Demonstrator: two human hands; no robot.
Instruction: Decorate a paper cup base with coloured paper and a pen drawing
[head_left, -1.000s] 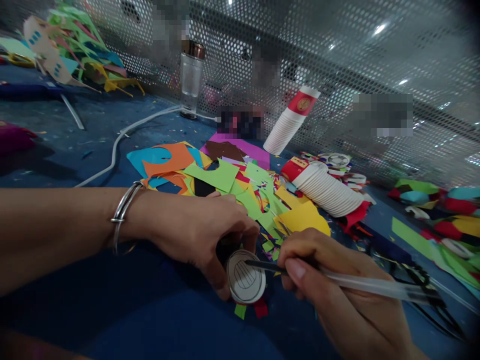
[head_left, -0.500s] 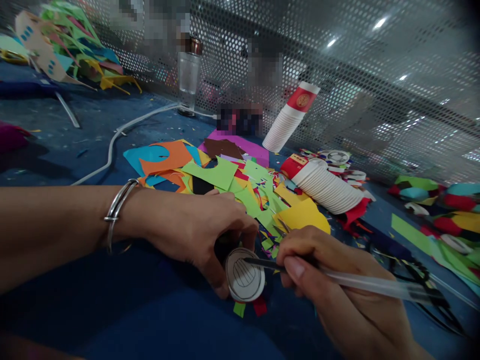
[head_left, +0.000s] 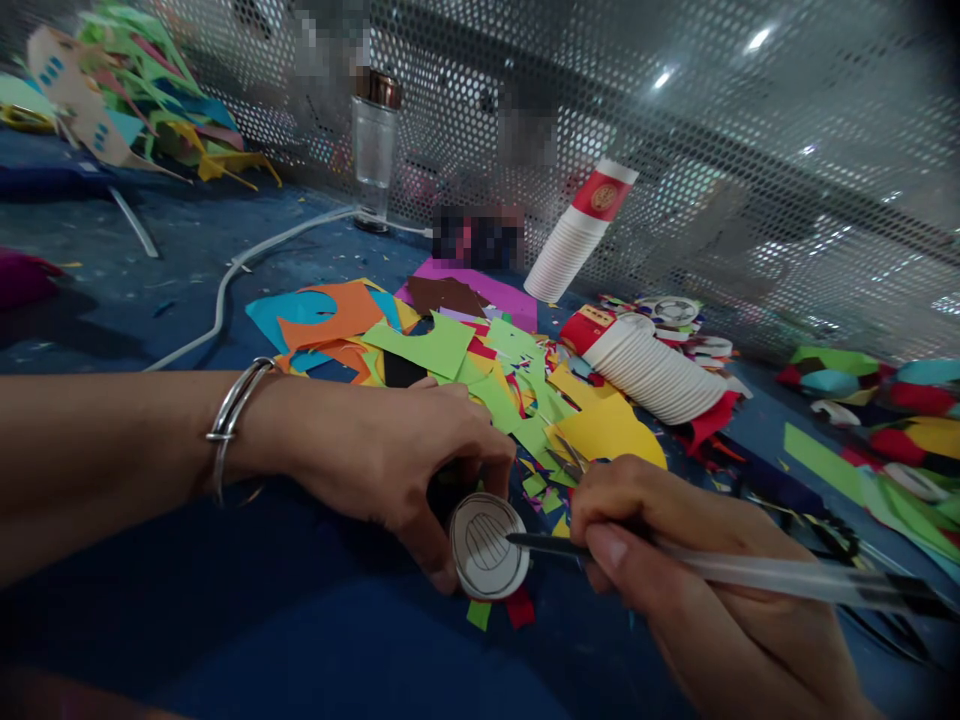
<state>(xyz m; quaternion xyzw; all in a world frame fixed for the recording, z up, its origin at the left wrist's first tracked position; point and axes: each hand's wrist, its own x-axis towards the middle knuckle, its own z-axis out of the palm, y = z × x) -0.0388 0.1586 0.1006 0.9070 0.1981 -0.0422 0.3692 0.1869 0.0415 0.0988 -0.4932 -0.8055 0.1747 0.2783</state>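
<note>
White disc, pinched in the left hand, is well apart from the tabletop's far edge. The right hand grips a pen.

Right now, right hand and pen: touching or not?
Touching. The head view shows the right hand gripping the pen, its thumb crossing over the barrel.

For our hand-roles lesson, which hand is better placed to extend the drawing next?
Probably the right hand: it holds the pen, tip at the drawing, while the left hand holds the white disc.
</note>
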